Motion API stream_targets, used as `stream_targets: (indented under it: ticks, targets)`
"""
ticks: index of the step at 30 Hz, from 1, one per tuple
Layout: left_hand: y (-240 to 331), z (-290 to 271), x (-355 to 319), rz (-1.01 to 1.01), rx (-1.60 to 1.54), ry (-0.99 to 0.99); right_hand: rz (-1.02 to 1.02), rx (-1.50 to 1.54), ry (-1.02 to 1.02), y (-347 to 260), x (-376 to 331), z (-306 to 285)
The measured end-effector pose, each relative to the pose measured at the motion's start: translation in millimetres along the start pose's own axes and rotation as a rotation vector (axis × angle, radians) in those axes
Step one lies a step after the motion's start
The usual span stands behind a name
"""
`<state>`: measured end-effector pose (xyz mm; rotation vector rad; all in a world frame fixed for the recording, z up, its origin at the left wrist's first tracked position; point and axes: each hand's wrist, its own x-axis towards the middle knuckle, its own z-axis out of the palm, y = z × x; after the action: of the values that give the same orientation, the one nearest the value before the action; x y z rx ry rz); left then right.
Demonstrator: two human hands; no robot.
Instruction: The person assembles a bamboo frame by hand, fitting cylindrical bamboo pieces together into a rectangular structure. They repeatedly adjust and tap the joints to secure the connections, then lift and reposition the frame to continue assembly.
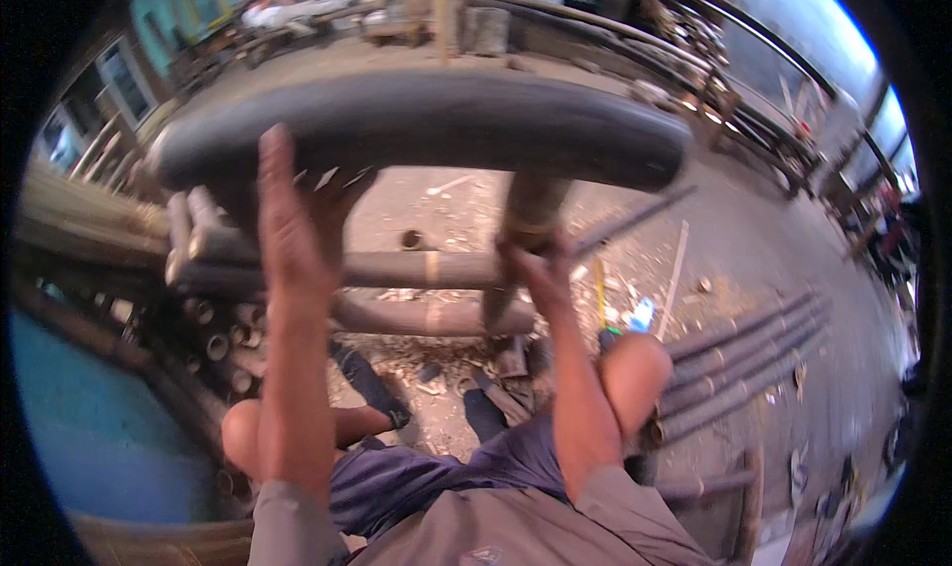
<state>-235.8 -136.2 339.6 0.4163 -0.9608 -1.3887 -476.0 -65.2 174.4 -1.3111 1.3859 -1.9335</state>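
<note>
A frame of thick dark bamboo poles fills the middle of the head view. Its top bar (446, 120) is a broad dark curved pole running left to right. My left hand (288, 219) reaches up along the left upright and grips it just under the top bar. My right hand (531, 263) is closed around the right upright (531, 204), near a pale binding. Two lower cross poles (416, 268) run between the uprights. My knees and sandalled feet show below the frame.
A stack of cut bamboo poles (213, 328) with hollow ends lies at the left beside a blue surface (89, 427). Several long dark poles (744, 358) lie on the ground at the right. Shavings and scraps litter the floor. More furniture frames stand at the back right.
</note>
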Motion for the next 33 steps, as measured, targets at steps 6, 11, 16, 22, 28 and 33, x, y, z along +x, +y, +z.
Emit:
stream_targets:
  ticks: [6,11,16,22,28,33]
  targets:
    - [-10.1,71.2,63.3,0.016,-0.024,-0.242,-0.021,0.049,0.246,-21.8,-10.3,-7.6]
    - [-8.6,114.4,73.3,-0.140,-0.040,-0.392,-0.141,0.319,0.173,-28.2,-40.7,17.3]
    - [-18.2,123.5,85.6,-0.170,0.149,-0.431,0.028,0.250,-0.050,-16.8,-66.2,55.6]
    - [11.5,98.4,80.1,0.026,0.577,-0.682,-0.224,0.241,-0.102,6.8,-64.1,121.6]
    - [74.8,72.4,57.2,-0.239,1.049,-0.617,-0.559,-0.033,-0.178,7.6,-52.3,182.0]
    - [88.4,71.9,52.5,-0.175,1.158,-0.896,-0.525,-0.126,-0.265,9.0,-41.6,228.6]
